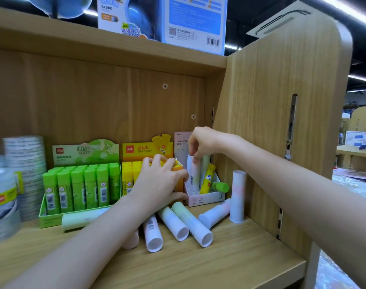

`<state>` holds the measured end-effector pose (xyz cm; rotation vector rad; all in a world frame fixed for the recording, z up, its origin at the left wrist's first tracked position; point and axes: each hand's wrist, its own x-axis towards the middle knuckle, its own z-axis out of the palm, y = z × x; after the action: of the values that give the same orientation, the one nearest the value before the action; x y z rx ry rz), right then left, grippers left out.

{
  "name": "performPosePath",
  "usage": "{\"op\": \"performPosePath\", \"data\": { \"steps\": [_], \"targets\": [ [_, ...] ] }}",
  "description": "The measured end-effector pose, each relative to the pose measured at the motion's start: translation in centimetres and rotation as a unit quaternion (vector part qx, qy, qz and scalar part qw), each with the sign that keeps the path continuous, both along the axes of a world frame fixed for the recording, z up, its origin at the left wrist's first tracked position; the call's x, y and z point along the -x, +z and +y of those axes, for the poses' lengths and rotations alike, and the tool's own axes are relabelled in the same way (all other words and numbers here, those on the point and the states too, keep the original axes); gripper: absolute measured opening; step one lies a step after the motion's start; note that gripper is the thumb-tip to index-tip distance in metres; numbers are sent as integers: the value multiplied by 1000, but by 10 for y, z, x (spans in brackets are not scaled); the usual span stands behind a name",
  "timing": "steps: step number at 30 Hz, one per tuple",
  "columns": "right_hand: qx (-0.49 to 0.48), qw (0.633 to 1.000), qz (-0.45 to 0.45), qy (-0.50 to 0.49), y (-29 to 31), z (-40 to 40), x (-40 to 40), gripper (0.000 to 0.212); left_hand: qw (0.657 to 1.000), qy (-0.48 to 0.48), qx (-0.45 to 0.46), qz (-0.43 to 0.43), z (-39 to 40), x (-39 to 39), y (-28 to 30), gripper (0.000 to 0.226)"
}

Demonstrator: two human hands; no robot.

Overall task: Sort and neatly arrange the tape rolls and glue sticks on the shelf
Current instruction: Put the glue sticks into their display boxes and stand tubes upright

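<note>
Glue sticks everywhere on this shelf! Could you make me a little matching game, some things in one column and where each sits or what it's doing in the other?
Things
1. green glue sticks
2. pastel stick
3. yellow stick
4. tape rolls

Places or states
A. leaning in the pink box
B. stacked at the far left
C. standing alone beside the right wall
D. upright in rows in the green tray

Pairs: 1-D, 2-C, 3-A, 4-B

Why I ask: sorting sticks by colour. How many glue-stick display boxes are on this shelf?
3. Green box at left, yellow box mid-shelf behind the left hand, pale pink box at right, where the right hand pinches a glue stick. More may be hidden.
</note>
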<state>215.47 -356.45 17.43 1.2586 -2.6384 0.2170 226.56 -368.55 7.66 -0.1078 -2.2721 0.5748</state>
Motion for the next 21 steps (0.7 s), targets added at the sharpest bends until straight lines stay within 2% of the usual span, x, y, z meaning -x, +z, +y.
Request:
{"op": "performPosePath", "data": {
  "steps": [3,5,7,10,13,17,19,21],
  "targets": [
    [-1,999,38,-8,11,6,-2,19,1000,2,-6,-6,-1,1,-1,43],
    [-7,997,68,-42,21,12,-4,14,1000,-2,-11,-1,-1,2,0,44],
    [-92,991,59,-72,21,15,-5,15,1000,-5,-10,3,0,2,-1,44],
    [-270,959,37,-83,9,12,-1,31,1000,-5,-7,-11,-1,1,0,44],
    [-331,939,40,-79,0,10,2,38,999,5,-20,-37,-2,0,1,42],
    [-349,923,153,-49,-12,12,-2,31,995,-24,-70,-65,1,-6,6,34],
    [-305,933,190,-29,-7,19,-8,21,986,-37,-123,-102,-3,-11,13,42],
    [-219,959,177,-24,10,28,-18,16,978,-51,-169,-106,-11,-20,22,48]
  ]
}}
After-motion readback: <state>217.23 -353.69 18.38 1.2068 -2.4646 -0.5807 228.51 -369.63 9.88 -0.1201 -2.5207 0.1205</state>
